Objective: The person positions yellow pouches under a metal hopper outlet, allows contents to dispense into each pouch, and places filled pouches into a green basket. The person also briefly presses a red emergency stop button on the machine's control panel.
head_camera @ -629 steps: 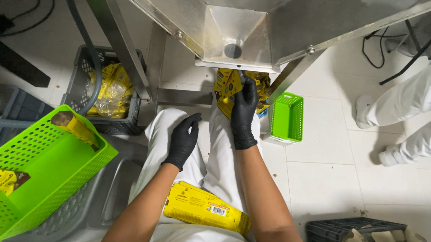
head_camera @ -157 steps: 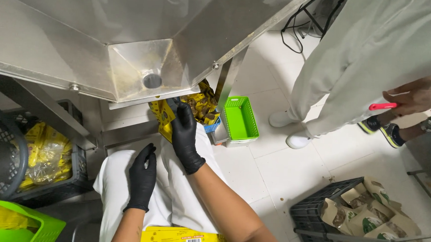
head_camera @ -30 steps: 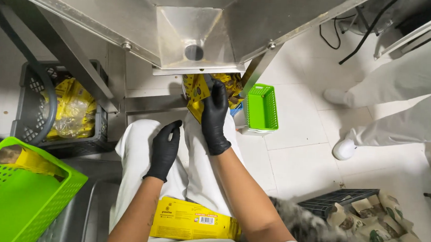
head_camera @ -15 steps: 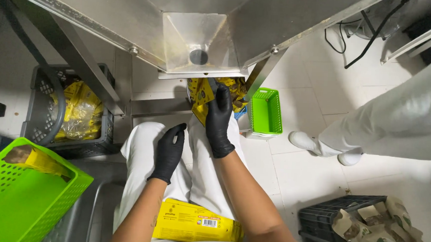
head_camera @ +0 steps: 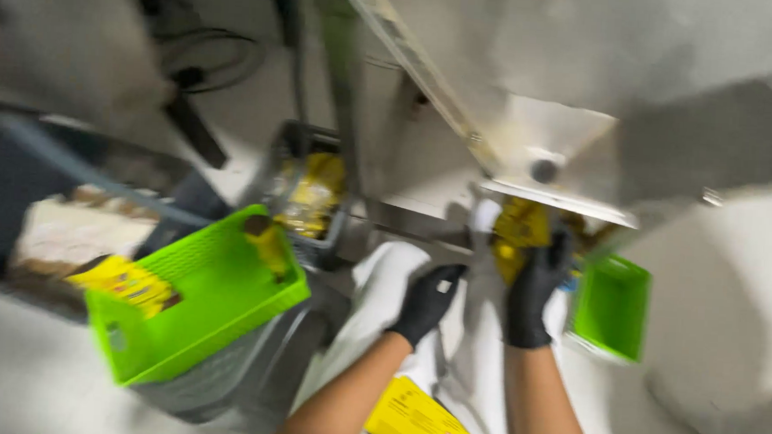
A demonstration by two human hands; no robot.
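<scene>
The view is blurred by motion. My right hand [head_camera: 536, 291], in a black glove, grips a yellow pouch [head_camera: 519, 235] held up under the spout of a steel hopper [head_camera: 556, 155]. My left hand [head_camera: 425, 303], also gloved in black, rests on my white-trousered knee [head_camera: 383, 278], fingers closed and holding nothing. A flat yellow packet [head_camera: 419, 421] lies on my lap near my forearms.
A large green basket [head_camera: 192, 299] with yellow packets stands at my left on a grey crate. A dark basket [head_camera: 312, 191] of yellow packets sits behind it. A small green tray [head_camera: 612, 306] lies on the floor at right. Steel frame legs cross above.
The camera has swung sharply to the left and tilted, blurring the picture. Both hands keep their places: right on the pouch under the spout, left on the knee.
</scene>
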